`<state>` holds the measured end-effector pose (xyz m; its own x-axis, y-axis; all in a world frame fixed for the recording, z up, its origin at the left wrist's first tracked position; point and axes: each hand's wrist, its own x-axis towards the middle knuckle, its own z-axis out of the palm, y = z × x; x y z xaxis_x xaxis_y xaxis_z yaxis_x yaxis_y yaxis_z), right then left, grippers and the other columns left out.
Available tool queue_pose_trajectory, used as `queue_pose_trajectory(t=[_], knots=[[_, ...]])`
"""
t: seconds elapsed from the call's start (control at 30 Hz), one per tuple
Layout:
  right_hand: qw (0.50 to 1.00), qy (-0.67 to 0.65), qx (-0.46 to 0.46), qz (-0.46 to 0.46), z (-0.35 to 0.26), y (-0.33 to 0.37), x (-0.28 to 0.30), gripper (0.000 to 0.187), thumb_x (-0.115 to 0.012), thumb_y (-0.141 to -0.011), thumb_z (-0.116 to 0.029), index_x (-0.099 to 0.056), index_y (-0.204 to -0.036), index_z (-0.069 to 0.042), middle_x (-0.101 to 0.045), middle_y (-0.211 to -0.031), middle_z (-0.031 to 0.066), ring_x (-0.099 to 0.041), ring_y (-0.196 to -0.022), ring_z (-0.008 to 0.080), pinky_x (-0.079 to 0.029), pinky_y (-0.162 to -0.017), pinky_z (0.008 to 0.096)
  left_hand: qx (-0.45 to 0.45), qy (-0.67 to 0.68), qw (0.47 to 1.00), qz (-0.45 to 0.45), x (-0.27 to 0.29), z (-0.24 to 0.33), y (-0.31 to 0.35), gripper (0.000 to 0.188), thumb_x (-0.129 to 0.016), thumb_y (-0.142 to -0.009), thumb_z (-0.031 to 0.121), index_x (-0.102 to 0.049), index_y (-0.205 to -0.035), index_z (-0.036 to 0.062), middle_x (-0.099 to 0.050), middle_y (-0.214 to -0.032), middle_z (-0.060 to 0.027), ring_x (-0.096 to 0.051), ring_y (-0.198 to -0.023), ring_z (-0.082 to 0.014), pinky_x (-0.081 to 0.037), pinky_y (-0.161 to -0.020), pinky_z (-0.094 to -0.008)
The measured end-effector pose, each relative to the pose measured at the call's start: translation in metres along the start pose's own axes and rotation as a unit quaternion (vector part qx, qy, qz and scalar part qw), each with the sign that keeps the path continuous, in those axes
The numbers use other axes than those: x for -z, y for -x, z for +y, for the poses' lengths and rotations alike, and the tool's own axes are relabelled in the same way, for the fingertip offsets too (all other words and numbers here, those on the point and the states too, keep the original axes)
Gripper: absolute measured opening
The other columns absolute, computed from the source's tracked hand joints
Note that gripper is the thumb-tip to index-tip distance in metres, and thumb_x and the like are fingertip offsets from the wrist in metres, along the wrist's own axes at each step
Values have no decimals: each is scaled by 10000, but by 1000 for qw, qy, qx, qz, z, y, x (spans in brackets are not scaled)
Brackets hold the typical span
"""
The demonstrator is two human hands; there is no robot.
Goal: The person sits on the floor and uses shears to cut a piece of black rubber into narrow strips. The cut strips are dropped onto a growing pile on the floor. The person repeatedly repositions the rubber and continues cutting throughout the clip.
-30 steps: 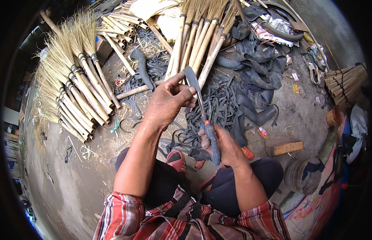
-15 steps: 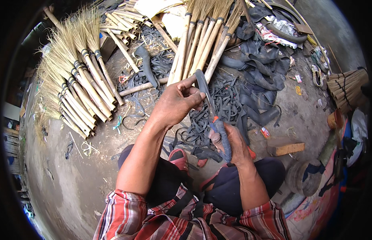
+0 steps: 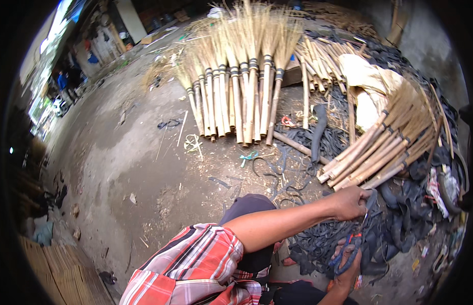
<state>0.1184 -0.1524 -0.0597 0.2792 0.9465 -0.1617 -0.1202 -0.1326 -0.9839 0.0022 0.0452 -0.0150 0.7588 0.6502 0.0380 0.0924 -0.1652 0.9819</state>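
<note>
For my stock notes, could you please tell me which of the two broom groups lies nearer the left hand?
The rightmost broom group, beside the pale sack: its handles end just beyond the left hand, while the other group lies farther left.

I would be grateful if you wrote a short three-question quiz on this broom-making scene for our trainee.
1. Multiple choice: which hand grips the scissors? A) left; B) right; C) neither.
2. True or false: the brooms on the ground lie with their bristles toward the person.
3. Short answer: what does the left hand pinch near the blades?

Key:
1. B, the right hand.
2. False; the brooms have their bristles pointing away from the person.
3. A dark rubber strip.
</note>
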Motion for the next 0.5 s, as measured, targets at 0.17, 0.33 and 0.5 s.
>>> queue_pose_trajectory(t=[0.17,0.33,0.5], knots=[[999,-10,-13,-41,9,-14,-2,676,-627,-999,-627,-566,-1173,23,-568,-806,36,-566,-692,127,-469,-617,263,-39,-3,996,75,8,-6,12,222,-632,-835,78,-652,-1045,8,-623,-703,-141,-550,-648,-213,-465,-645,-410],[997,-7,2,-82,17,-35,-16,686,-626,-996,-632,-562,-1181,26,-566,-806,39,-565,-696,130,-471,-623,262,-25,-90,993,77,42,10,33,260,-654,-877,123,-678,-1109,9,-687,-797,-187,-658,-737,-336,-525,-735,-463],[994,-10,16,-105,19,-47,-22,697,-625,-994,-638,-558,-1189,28,-564,-807,42,-564,-699,132,-473,-628,261,-123,-250,899,337,102,60,77,910,-713,-956,314,-207,-1636,-19,-408,-1523,-381,-448,-1412,-507,-411,-1157,-525]])
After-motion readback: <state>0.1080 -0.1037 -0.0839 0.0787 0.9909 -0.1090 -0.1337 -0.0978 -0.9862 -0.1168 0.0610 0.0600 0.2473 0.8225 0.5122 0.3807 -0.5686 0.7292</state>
